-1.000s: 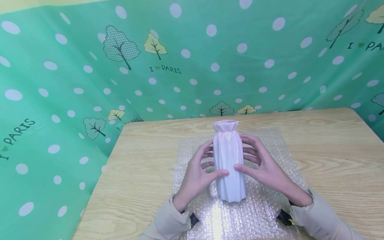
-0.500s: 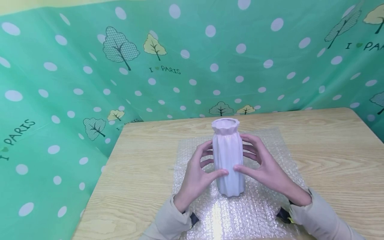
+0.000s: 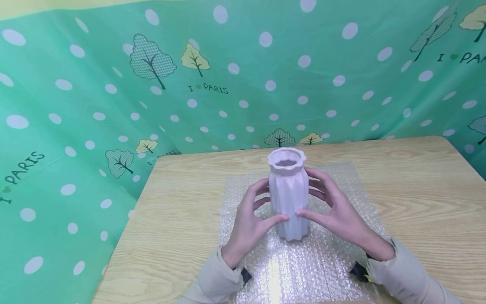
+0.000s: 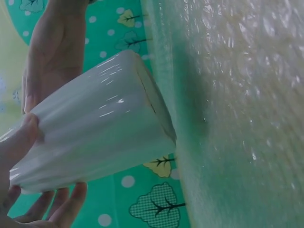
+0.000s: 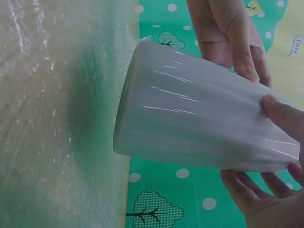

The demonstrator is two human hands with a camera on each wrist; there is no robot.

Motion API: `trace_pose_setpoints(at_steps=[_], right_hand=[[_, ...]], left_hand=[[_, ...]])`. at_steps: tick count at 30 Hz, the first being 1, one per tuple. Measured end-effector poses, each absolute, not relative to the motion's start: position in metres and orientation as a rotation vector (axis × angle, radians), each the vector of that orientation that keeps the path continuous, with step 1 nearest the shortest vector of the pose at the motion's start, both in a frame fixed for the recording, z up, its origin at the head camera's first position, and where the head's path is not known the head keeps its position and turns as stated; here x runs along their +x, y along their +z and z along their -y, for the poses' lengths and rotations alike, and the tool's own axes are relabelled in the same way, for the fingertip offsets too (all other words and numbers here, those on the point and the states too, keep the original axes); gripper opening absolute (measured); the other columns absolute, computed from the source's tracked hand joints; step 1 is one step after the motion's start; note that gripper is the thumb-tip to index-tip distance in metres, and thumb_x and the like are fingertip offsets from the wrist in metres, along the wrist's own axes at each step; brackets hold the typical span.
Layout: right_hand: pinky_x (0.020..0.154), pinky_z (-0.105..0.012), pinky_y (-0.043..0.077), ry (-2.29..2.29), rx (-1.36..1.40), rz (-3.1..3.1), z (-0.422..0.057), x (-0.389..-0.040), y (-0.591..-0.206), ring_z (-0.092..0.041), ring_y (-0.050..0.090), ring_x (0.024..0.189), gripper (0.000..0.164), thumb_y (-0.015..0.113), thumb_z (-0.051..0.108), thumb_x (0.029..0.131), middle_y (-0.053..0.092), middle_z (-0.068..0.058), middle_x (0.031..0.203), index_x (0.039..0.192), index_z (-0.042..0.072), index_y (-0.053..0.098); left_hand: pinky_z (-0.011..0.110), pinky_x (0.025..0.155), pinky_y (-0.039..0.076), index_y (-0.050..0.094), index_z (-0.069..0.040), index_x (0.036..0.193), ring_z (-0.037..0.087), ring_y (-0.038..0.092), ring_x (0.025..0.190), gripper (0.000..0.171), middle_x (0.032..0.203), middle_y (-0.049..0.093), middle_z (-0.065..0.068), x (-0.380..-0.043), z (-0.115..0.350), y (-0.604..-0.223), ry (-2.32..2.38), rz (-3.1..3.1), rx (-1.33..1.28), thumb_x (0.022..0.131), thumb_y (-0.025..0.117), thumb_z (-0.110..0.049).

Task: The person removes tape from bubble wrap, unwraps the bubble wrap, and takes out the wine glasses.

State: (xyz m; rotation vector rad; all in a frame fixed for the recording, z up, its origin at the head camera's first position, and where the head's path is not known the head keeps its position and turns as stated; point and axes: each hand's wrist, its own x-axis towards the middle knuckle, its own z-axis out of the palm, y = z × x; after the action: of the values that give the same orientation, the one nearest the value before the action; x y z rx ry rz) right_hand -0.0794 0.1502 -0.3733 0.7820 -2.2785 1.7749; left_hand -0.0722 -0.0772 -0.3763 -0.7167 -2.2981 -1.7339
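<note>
Both hands hold a pale, glossy ceramic vase [image 3: 290, 198] with vertical folds and a ruffled rim. Its open mouth shows in the head view. On one side my left hand [image 3: 247, 220] grips it, thumb across the front and fingers round behind. Opposite, my right hand [image 3: 341, 213] grips the other side in the same way, the two thumb tips close together. The wrist views show the base of the vase [image 4: 99, 123] tilted, its lower edge close over a sheet of bubble wrap [image 4: 247, 118]. Parts of the fingers are hidden behind the vase [image 5: 190, 109].
The bubble wrap lies flat on a light wooden table [image 3: 182, 211] and reaches toward the front. Behind the table hangs a green dotted cloth [image 3: 228, 55] with printed trees. A dark strap [image 3: 358, 272] shows at the right sleeve, and another at the left.
The vase has tipped so its mouth now faces more toward the head camera and its base has swung away. Both hands keep their grip in nearly the same place.
</note>
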Motion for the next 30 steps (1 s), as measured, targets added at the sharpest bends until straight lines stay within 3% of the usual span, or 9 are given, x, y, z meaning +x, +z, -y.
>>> trace_pose_setpoints(at_steps=[11, 30], right_hand=[[0.108, -0.019, 0.044, 1.673, 0.878, 2.152, -0.146, -0.080, -0.376, -0.007, 0.047, 0.133, 0.100, 0.083, -0.016, 0.066, 0.040, -0.011, 0.150, 0.151, 0.005, 0.034], [0.111, -0.027, 0.043, 1.511, 0.978, 2.171, -0.146, -0.084, -0.384, -0.017, 0.042, 0.137, 0.104, 0.085, -0.017, 0.060, 0.040, -0.017, 0.146, 0.148, -0.002, 0.033]], left_hand=[[0.032, 0.103, 0.051, 0.042, -0.011, 0.144, 0.026, 0.052, 0.130, 0.084, 0.142, 0.051, 0.009, -0.072, 0.077, -0.379, -1.691, 2.275, -0.745, 0.073, 0.086, -0.008], [0.033, 0.106, 0.049, 0.041, -0.005, 0.139, 0.025, 0.049, 0.132, 0.078, 0.141, 0.050, 0.009, -0.074, 0.075, -0.384, -1.726, 2.259, -0.740, 0.073, 0.082, 0.004]])
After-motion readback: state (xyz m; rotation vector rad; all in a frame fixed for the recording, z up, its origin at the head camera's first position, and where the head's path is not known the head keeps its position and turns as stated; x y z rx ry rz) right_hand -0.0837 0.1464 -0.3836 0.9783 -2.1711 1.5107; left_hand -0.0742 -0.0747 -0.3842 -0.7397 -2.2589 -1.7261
